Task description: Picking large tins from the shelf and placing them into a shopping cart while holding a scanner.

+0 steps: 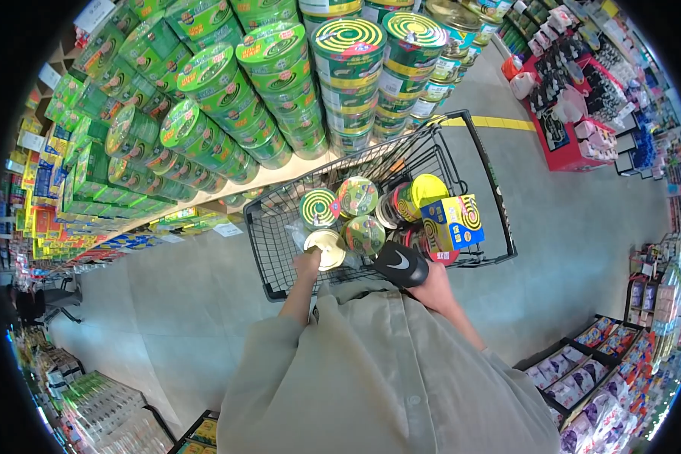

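Note:
My left hand (308, 262) grips the near rim of a round can with a pale gold top (326, 249), at the near side of a black wire shopping cart (272, 244). My right hand (432, 288) is around the lower end of a black item with a white Nike swoosh (400, 264); its fingers are partly hidden. Inside the cart stand a green can with yellow rings (319, 208) and two green patterned tubs (358, 196). A yellow-lidded container (428, 189) lies tilted beside a blue-and-yellow mosquito-coil box (453, 222). A red round container (444, 256) shows under the box.
Tall stacks of green coil tubs (278, 74) and dark green cans (349, 68) stand on a wooden shelf (244, 190) beyond the cart. Grey floor (550, 227) extends to the right. A red display stand (567, 156) is at upper right, and packed bins (573, 377) at lower right.

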Demonstrator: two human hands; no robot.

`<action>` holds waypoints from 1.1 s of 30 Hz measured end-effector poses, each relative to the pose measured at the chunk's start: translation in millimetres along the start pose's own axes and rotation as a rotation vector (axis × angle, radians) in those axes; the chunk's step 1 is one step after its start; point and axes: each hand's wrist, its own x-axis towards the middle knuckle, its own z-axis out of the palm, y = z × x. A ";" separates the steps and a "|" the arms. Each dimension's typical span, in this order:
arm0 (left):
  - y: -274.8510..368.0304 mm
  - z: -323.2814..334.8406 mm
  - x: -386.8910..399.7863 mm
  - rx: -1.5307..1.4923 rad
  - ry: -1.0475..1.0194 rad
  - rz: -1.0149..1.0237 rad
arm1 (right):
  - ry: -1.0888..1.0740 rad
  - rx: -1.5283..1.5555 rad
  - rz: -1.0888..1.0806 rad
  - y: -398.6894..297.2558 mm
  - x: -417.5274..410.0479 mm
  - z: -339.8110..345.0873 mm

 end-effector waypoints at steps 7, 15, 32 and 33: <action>97.3 4.1 -48.6 0.005 0.010 0.673 | 0.033 0.027 -0.020 12.7 3.0 -19.0; 265.1 32.7 -138.0 -0.262 -0.678 0.577 | 0.077 0.009 -0.080 38.6 1.4 -35.9; 516.2 134.1 -231.0 -0.499 -0.917 0.612 | 0.275 0.080 0.087 63.5 -17.6 -67.8; 529.2 144.7 -224.0 -0.534 -0.921 0.627 | 0.284 0.077 0.089 65.0 -18.4 -69.0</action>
